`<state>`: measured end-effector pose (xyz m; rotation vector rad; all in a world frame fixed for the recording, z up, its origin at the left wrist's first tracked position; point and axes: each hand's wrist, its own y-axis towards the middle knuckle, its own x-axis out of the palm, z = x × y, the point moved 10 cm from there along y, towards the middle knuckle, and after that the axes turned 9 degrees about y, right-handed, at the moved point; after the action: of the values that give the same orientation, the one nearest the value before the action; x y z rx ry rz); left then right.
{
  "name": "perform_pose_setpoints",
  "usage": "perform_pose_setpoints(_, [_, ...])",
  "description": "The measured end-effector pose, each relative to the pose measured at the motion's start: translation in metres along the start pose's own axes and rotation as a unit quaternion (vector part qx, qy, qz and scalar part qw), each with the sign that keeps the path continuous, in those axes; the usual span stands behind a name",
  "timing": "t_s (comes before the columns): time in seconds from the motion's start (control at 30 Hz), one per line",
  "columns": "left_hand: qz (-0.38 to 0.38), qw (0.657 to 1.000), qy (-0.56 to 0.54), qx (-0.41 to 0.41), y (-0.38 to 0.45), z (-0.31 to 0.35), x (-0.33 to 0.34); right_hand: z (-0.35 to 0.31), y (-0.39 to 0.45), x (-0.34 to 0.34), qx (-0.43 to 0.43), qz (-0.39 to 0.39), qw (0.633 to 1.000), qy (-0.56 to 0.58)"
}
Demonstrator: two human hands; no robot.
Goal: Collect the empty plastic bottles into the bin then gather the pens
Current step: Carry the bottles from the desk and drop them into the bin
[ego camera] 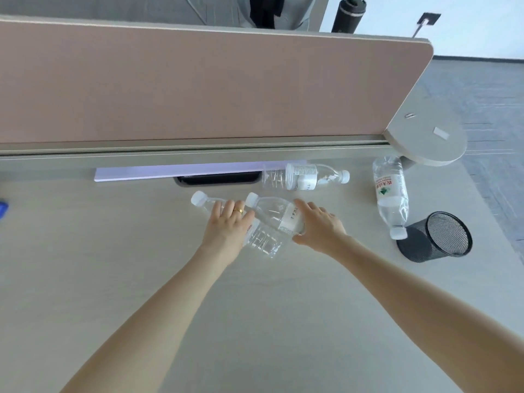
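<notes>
Several clear plastic bottles with white caps lie on the pale desk (141, 279). My left hand (226, 225), wearing a gold ring, is wrapped over the left bottle (263, 242), whose cap points far left. My right hand (320, 226) grips the middle bottle (279, 214) at its white label, thumb underneath. These two bottles cross each other. A third bottle (303, 177) lies farther back by the partition. The red-and-green-labelled bottle (391, 194) lies at the right, its cap touching a black mesh bin (442, 236). No pens are in view.
A pink-brown partition (198, 86) closes the back of the desk, with a lilac strip (175, 171) and a dark cable slot (218, 178) below it. A blue object (3, 208) shows at the left edge. A round end shelf (425, 140) and the floor lie to the right.
</notes>
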<state>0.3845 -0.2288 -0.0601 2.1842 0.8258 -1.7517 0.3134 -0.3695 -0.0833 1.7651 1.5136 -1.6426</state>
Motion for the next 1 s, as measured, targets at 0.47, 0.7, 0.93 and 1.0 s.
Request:
perform_pose_setpoints(0.47, [-0.014, 0.952, -0.278, -0.130, -0.075, -0.009, -0.017, 0.068, -0.131, -0.030, 0.080, 0.134, 0.980, 0.120])
perform_pose_setpoints(0.7, [0.029, 0.797, -0.590, -0.123, -0.090, 0.045, -0.081, 0.099, -0.202, -0.056, 0.099, 0.215, 0.951, 0.198])
perform_pose_setpoints(0.93, [-0.034, 0.743, -0.666, -0.055, -0.093, 0.133, -0.122, 0.146, -0.283, -0.075, 0.113, 0.293, 0.910, 0.272])
perform_pose_setpoints(1.0, [-0.048, 0.746, -0.664, -0.034, -0.097, 0.162, -0.133, 0.168, -0.311, -0.077, 0.131, 0.317, 0.893, 0.292])
